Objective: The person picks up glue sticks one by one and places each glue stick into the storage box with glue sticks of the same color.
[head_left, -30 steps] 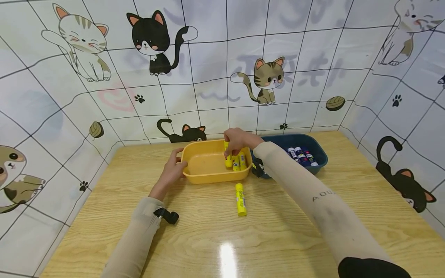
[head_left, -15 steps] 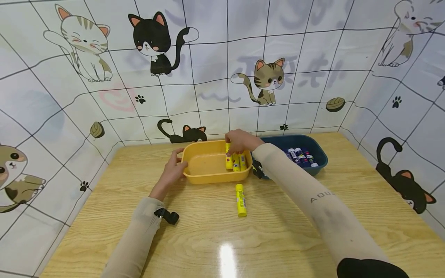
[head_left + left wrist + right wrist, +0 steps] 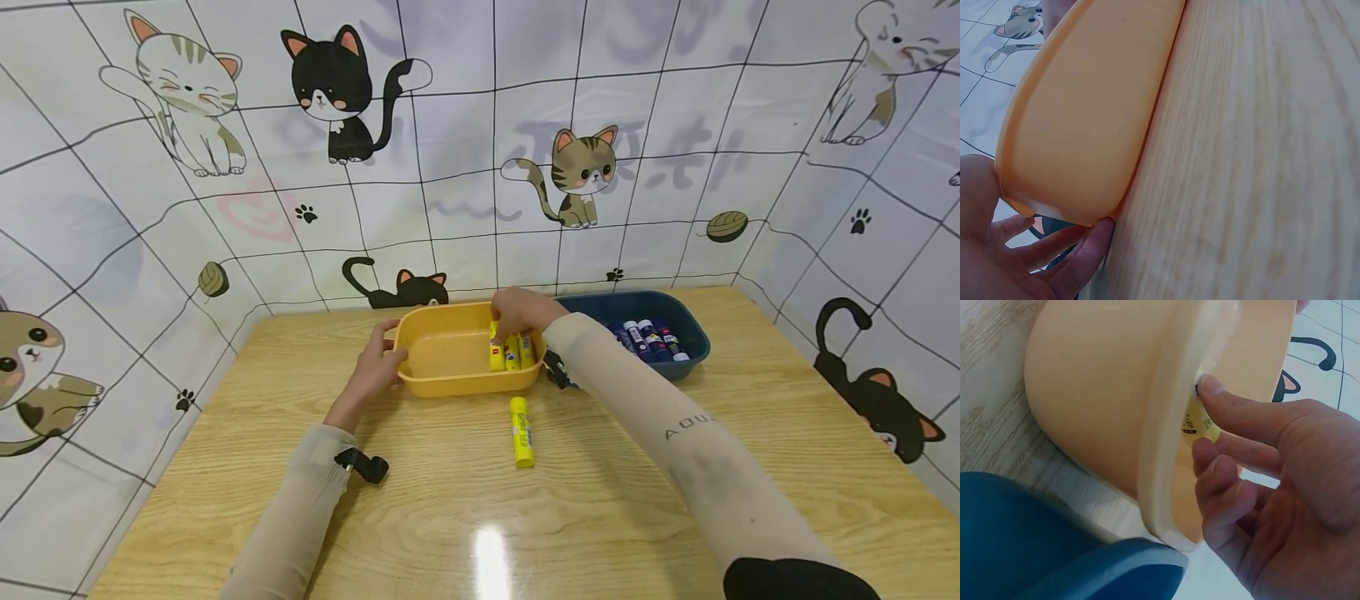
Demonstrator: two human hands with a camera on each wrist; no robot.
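Observation:
My left hand (image 3: 375, 364) holds the left end of a yellow plastic basket (image 3: 450, 384). In the left wrist view, that hand's fingers (image 3: 1075, 265) touch the basket's end wall near the tabletop. Inside the basket's right half, my right hand (image 3: 527, 311) pinches a yellow glue stick (image 3: 496, 358), which lies to the left of two similar glue sticks (image 3: 512, 353). The right wrist view shows the thumb and fingers of this hand (image 3: 1297, 487) about the glue stick (image 3: 1200, 422), part of which the rim hides. Another yellow glue stick (image 3: 522, 433) lies on the table before the basket.
A dark blue basket (image 3: 693, 333) stands close to the right of the yellow one, holding several dark blue glue sticks (image 3: 651, 340) with white caps. My right forearm (image 3: 645, 400) crosses its front. Behind the wooden table (image 3: 420, 517) hangs a cat-print cloth (image 3: 457, 150).
My right hand has lowered the glue stick further into the yellow basket, beside the other two, moving slightly right. The left hand stays on the basket's end.

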